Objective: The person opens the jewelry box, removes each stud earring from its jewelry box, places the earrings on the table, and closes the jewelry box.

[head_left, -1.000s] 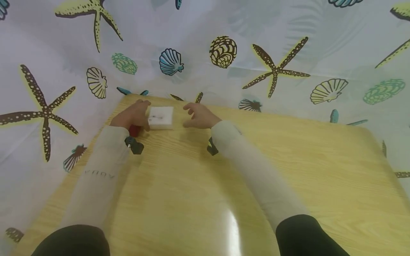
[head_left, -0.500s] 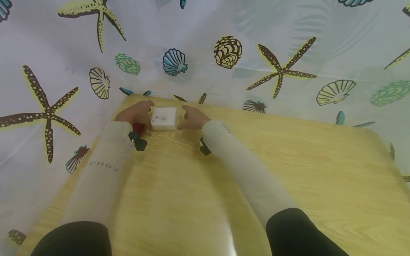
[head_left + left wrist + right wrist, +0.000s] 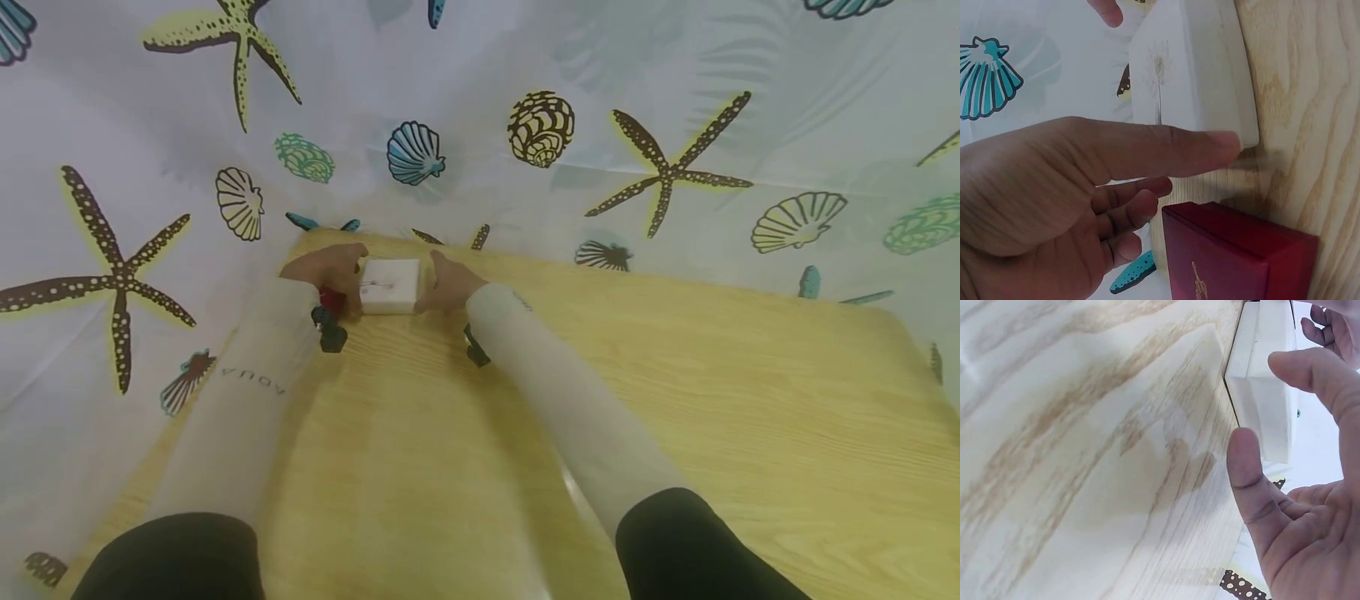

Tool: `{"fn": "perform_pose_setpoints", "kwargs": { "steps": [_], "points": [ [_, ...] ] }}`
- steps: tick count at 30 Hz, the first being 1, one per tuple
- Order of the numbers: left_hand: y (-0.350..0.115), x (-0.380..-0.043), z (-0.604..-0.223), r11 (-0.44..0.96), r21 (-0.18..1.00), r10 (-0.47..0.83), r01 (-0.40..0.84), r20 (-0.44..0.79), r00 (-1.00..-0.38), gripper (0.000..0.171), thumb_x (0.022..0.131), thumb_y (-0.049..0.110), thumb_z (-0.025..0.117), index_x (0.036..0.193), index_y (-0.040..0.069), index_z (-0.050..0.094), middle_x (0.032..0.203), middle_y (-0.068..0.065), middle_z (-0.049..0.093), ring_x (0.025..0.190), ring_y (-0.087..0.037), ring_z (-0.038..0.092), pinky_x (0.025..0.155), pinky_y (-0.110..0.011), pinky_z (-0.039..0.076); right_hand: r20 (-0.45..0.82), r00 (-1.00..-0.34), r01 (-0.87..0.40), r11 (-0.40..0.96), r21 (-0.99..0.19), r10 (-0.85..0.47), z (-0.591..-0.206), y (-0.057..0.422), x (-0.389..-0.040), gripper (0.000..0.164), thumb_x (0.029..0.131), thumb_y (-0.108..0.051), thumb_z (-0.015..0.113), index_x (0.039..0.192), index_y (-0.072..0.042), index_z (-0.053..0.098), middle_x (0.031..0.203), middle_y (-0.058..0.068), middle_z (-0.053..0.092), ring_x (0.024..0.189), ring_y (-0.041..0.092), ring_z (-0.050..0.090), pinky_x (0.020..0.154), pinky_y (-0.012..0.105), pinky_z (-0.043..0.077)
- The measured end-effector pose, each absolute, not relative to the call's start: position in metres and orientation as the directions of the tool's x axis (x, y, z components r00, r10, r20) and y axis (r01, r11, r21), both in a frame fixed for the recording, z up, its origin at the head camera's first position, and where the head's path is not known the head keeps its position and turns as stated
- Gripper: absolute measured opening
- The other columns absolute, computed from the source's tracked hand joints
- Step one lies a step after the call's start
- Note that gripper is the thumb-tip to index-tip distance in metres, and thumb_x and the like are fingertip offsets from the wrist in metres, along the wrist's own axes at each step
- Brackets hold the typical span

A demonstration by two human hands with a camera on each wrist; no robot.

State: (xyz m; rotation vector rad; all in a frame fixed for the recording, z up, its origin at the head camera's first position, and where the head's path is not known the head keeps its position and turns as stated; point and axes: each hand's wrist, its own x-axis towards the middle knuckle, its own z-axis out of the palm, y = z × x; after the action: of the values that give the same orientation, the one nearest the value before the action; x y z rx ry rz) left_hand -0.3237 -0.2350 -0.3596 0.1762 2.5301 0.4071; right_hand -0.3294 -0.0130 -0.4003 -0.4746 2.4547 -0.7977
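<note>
A small white box (image 3: 390, 286) with a thin drawn design on its lid lies on the table near the far edge, between my two hands. My left hand (image 3: 333, 271) is at its left side. In the left wrist view, the straight thumb overlaps the box's side wall, and the other fingers are loosely bent. Partly under that hand is a dark red box (image 3: 1222, 256) with a gold mark. At the white box's right end, my right hand (image 3: 1310, 512) has thumb and fingers spread apart, the fingertips close to its corner.
The light wood table (image 3: 675, 392) stretches to the right and toward me. A white cloth (image 3: 480, 75) printed with shells and starfish hangs behind it and along the left. Dark wrist cameras (image 3: 330, 332) hang below both wrists.
My right hand has moved left, from a gap away to right beside the white box. My left hand has come slightly closer to the box. The head view has shifted a little.
</note>
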Motion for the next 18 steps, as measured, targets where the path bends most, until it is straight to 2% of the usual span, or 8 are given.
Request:
{"fn": "perform_pose_setpoints", "kwargs": {
  "steps": [3, 5, 7, 9, 15, 18],
  "points": [
    [-0.234, -0.325, -0.356, 0.949, 0.315, 0.191, 0.011, -0.547, -0.815, 0.106, 0.072, 0.012, 0.084, 0.156, 0.004, 0.019, 0.151, -0.025, 0.040, 0.138, -0.041, 0.040, 0.116, -0.055, 0.033, -0.397, -0.799, -0.119, 0.765, -0.633, -0.453, -0.401, -0.016, -0.331, 0.117, 0.082, -0.031, 0.080, 0.161, -0.014, -0.005, 0.148, 0.016, 0.051, 0.107, 0.025, 0.067, 0.096, 0.033, 0.053],
    [-0.233, -0.326, -0.355, 0.949, 0.315, 0.188, 0.003, -0.560, -0.807, 0.105, 0.072, 0.012, 0.084, 0.155, 0.006, 0.020, 0.151, -0.024, 0.041, 0.139, -0.040, 0.040, 0.116, -0.054, 0.033, -0.405, -0.795, -0.102, 0.758, -0.644, -0.451, -0.402, -0.018, -0.333, 0.119, 0.082, -0.031, 0.081, 0.161, -0.019, -0.007, 0.145, 0.016, 0.053, 0.095, 0.024, 0.068, 0.082, 0.031, 0.056],
    [-0.233, -0.326, -0.355, 0.946, 0.323, 0.206, 0.018, -0.561, -0.802, 0.104, 0.073, 0.012, 0.084, 0.155, 0.005, 0.021, 0.150, -0.024, 0.042, 0.138, -0.041, 0.041, 0.115, -0.055, 0.035, -0.398, -0.797, -0.106, 0.755, -0.648, -0.454, -0.404, -0.019, -0.333, 0.119, 0.082, -0.031, 0.081, 0.161, -0.022, -0.007, 0.143, 0.016, 0.055, 0.092, 0.022, 0.066, 0.076, 0.029, 0.055],
    [-0.233, -0.325, -0.356, 0.942, 0.334, 0.216, 0.022, -0.556, -0.803, 0.103, 0.072, 0.011, 0.084, 0.154, 0.004, 0.022, 0.149, -0.025, 0.043, 0.136, -0.041, 0.043, 0.114, -0.054, 0.036, -0.390, -0.799, -0.114, 0.753, -0.648, -0.457, -0.404, -0.019, -0.334, 0.118, 0.082, -0.032, 0.081, 0.161, -0.024, -0.007, 0.146, 0.016, 0.053, 0.091, 0.021, 0.064, 0.073, 0.029, 0.054],
    [-0.233, -0.323, -0.361, 0.937, 0.348, 0.222, 0.027, -0.534, -0.816, 0.101, 0.070, 0.010, 0.083, 0.152, 0.004, 0.025, 0.147, -0.023, 0.044, 0.131, -0.037, 0.045, 0.112, -0.053, 0.039, -0.398, -0.794, -0.109, 0.751, -0.651, -0.460, -0.409, -0.019, -0.340, 0.114, 0.083, -0.031, 0.080, 0.161, -0.024, -0.003, 0.161, 0.011, 0.034, 0.093, 0.022, 0.063, 0.070, 0.028, 0.054],
    [-0.232, -0.323, -0.363, 0.936, 0.351, 0.227, 0.033, -0.528, -0.819, 0.099, 0.071, 0.011, 0.082, 0.152, 0.004, 0.026, 0.149, -0.024, 0.042, 0.133, -0.038, 0.044, 0.113, -0.052, 0.037, -0.409, -0.785, -0.111, 0.755, -0.646, -0.466, -0.413, -0.018, -0.343, 0.115, 0.082, -0.031, 0.080, 0.161, -0.024, -0.003, 0.161, 0.011, 0.035, 0.097, 0.022, 0.064, 0.070, 0.028, 0.055]
  ]
}}
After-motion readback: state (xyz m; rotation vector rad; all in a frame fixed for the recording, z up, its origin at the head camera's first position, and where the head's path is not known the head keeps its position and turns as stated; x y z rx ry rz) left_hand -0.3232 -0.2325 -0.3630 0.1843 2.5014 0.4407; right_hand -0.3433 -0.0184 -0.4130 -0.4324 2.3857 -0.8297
